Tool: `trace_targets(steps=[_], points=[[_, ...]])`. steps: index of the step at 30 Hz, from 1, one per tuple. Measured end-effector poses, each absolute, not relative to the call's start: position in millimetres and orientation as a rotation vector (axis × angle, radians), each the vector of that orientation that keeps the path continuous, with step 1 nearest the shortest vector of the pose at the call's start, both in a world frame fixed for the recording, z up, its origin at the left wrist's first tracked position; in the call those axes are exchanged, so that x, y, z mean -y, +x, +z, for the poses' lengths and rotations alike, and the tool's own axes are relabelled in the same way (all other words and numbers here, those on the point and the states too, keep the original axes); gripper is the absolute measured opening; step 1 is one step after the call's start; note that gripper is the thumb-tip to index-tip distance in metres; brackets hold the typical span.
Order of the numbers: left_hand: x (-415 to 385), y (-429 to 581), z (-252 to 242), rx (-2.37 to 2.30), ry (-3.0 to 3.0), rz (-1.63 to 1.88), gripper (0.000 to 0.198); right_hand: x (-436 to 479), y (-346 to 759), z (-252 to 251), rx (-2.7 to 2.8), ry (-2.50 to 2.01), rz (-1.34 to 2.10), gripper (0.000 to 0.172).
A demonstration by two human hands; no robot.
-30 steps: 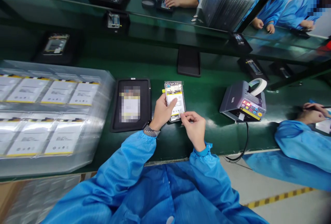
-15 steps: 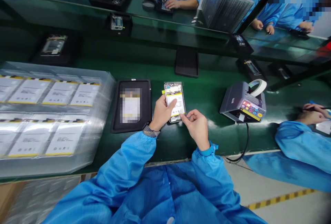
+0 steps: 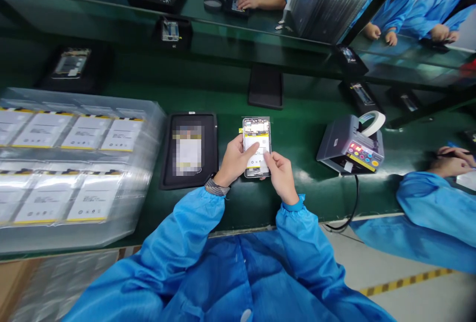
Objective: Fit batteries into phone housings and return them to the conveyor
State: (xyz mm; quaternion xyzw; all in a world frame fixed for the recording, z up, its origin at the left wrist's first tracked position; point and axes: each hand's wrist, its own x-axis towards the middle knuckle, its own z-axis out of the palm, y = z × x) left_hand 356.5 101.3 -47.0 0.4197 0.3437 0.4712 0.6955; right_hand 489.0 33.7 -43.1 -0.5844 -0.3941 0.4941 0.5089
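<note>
An opened phone (image 3: 256,127), its circuit board bare at the top, is held upright in front of me between both hands. A white battery (image 3: 253,159) with yellow edges lies inside its frame. My left hand (image 3: 234,161) grips the phone's left side, the thumb lying across the battery. On the right edge, my right hand (image 3: 281,173) grips too, with its thumb on the battery's lower right part and its fingers curled beneath. A small yellow-green tab (image 3: 240,131) sticks out at the upper left edge.
Left of my hands lies a black tray (image 3: 208,148) with a blurred-out device. A clear plastic tray (image 3: 145,163) holds several batteries. To the right stands a tape dispenser (image 3: 345,146). An empty-looking black tray (image 3: 265,88) lies behind; co-workers sit across and at right.
My right hand has gone from pinching at the phone's lower right corner to gripping its right side, thumb on the battery. The phone has shifted slightly right and straightened.
</note>
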Motion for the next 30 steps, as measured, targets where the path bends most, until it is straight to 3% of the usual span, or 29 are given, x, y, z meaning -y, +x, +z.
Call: trace_targets(steps=[15,24,30], points=[[-103,356,-49,-0.925,0.907,1.104,0.05,-37,490,-46,1.11,-1.357,1.326,0.054],[-102,358,-46,-1.057,1.041,1.108,0.048,-82,504,-17,1.195,-1.34,0.987,0.033],[-103,356,-47,-1.073,1.068,1.077,0.047,-81,501,-26,1.145,-1.313,1.02,0.036]])
